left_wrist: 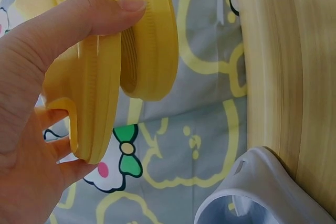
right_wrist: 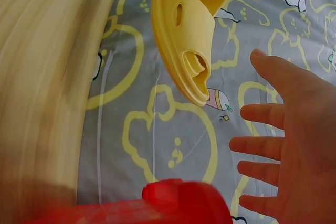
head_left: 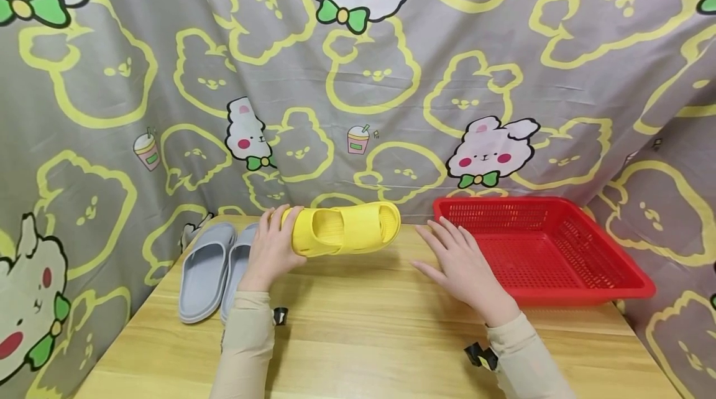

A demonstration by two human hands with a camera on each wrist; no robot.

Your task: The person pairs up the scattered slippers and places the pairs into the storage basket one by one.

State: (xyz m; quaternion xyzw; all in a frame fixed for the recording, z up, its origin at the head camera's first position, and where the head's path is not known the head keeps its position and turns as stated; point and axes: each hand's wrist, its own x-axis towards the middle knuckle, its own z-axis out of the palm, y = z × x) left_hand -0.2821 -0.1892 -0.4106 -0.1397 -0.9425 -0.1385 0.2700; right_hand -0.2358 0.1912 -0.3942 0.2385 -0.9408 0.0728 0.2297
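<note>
My left hand (head_left: 271, 251) grips a yellow slipper (head_left: 359, 229) by its heel end, held above the back of the table. In the left wrist view a second yellow slipper (left_wrist: 155, 51) shows beside the first, with the thumb across both and the fingers round the far side. To the right, my right hand (head_left: 460, 262) is apart from the slippers, fingers spread and nothing in it. It hovers at the left edge of a red plastic basket (head_left: 559, 293). Two grey slippers (head_left: 202, 281) stand side by side at the table's left, one partly covered by my left arm.
The wooden table (head_left: 358, 343) ends at a grey curtain (head_left: 391, 82) with rabbit prints, which hangs behind and at both sides. Small black wrist mounts (head_left: 481, 357) sit by both sleeves.
</note>
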